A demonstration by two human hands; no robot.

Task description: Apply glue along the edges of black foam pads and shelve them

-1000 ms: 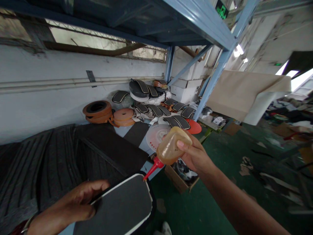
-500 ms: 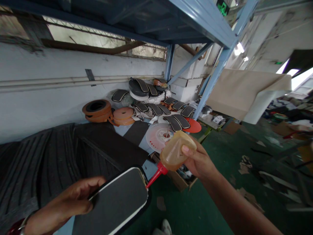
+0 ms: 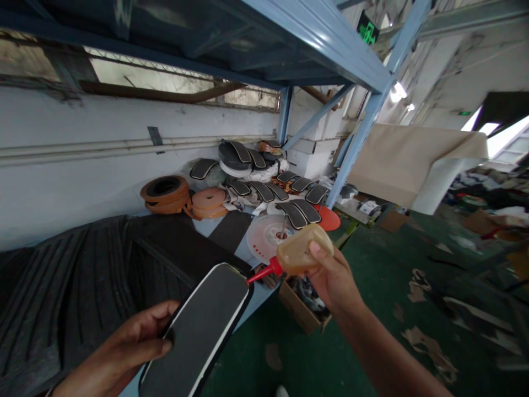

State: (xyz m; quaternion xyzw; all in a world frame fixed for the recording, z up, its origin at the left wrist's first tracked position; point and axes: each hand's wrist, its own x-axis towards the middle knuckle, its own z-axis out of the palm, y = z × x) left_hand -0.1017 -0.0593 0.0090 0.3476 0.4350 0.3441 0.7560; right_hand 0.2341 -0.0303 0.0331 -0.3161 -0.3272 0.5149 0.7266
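My left hand (image 3: 124, 336) grips a long, rounded black pad (image 3: 194, 331) with a white edge band, its fingers curled around the pad's left side. My right hand (image 3: 334, 281) holds a translucent amber squeeze bottle (image 3: 300, 252) between thumb and fingers. The bottle's red nozzle (image 3: 262, 274) points left, its tip close to the pad's upper right edge. I cannot tell whether the tip touches the pad.
Dark ribbed sheets (image 3: 70, 286) lie at the left beneath a blue steel rack (image 3: 314, 49). Orange rolls (image 3: 165, 193) and several black pads (image 3: 264, 190) lie against the wall. A cardboard box (image 3: 301, 303) stands on the green floor (image 3: 372, 336), which has scraps on it.
The pad has risen and turned more upright in my left hand. The bottle now lies closer to level, with its nozzle still beside the pad's upper edge.
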